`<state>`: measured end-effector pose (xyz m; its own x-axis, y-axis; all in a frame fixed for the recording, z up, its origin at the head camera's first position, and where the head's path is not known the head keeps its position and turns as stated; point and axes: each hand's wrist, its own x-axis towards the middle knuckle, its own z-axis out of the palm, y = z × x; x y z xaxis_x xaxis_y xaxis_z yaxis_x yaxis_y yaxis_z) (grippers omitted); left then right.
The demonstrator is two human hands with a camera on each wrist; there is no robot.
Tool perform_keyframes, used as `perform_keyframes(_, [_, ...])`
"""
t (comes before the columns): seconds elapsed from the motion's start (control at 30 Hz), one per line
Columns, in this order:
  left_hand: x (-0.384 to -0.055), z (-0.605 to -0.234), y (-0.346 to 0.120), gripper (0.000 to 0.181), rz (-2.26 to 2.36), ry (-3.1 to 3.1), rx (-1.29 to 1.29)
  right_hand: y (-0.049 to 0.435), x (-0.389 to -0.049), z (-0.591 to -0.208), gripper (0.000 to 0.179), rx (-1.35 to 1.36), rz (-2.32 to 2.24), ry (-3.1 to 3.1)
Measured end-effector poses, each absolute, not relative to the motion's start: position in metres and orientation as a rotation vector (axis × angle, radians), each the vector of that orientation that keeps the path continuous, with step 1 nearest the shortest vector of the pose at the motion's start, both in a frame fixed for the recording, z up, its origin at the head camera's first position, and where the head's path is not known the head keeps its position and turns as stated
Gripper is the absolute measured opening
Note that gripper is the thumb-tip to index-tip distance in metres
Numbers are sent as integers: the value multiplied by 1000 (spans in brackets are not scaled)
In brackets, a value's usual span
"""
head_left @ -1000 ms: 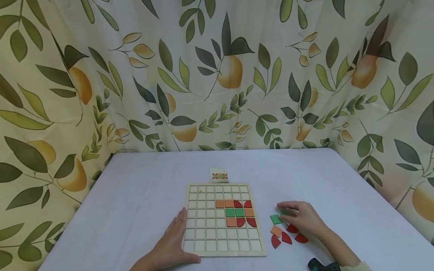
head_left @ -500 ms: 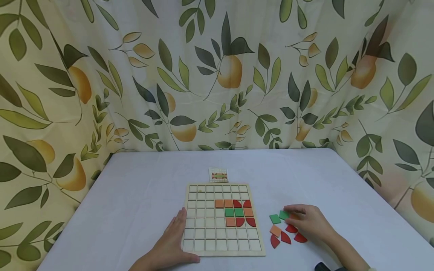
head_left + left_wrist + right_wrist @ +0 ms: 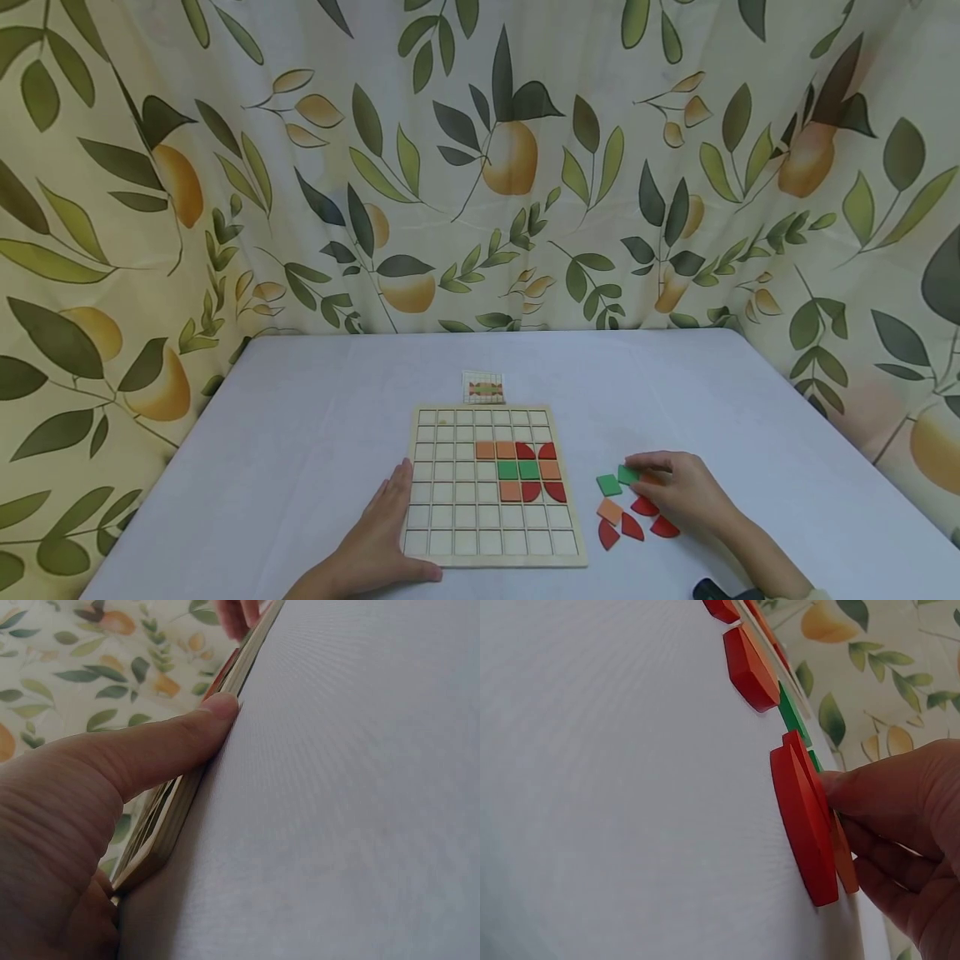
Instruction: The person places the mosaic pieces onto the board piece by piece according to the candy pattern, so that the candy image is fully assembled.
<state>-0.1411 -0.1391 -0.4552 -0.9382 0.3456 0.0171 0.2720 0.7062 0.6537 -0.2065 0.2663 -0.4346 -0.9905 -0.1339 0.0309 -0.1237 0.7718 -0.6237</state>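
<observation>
My left hand [image 3: 371, 533] steadies a wooden grid board [image 3: 453, 518], its straight fingers along the left side and its thumb [image 3: 180, 742] on the near edge. Orange squares, green squares [image 3: 518, 471] and red quarter-circle tiles fill some cells at the board's right. Beyond that side, my right hand [image 3: 688, 492] reaches into loose tiles, thumb and fingers pinching about an orange square tile [image 3: 845, 859], which they partly cover. Touching close by are a red quarter-circle tile [image 3: 802, 825] and green square tiles [image 3: 609, 485]. Another orange square [image 3: 610, 511] lies nearer.
Behind the board's far edge stands a small pattern card [image 3: 483, 388]. Loose red quarter-circle tiles [image 3: 632, 527] lie between the board and my right wrist. A white cloth [image 3: 337, 400] covers the table, and a leaf-and-fruit patterned curtain [image 3: 450, 250] hangs around it.
My right hand has shifted right, off the green tile it was over and onto the orange one, then stays put. My left hand and the tiles on the board are unmoved.
</observation>
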Motion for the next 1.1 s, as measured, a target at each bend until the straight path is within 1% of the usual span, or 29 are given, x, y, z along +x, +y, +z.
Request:
perform_keyframes(0.43, [-142, -455, -140, 137, 1048, 2808, 522, 266, -209, -435, 33, -183, -1096, 2901])
perform_keyframes(0.6, [-142, -456, -140, 137, 1046, 2808, 523, 263, -211, -434, 31, -217, -1135, 2877])
perform_keyframes(1.1, [-142, -456, -140, 136, 1052, 2824, 543, 240, -214, -428, 32, -346, -1179, 2862])
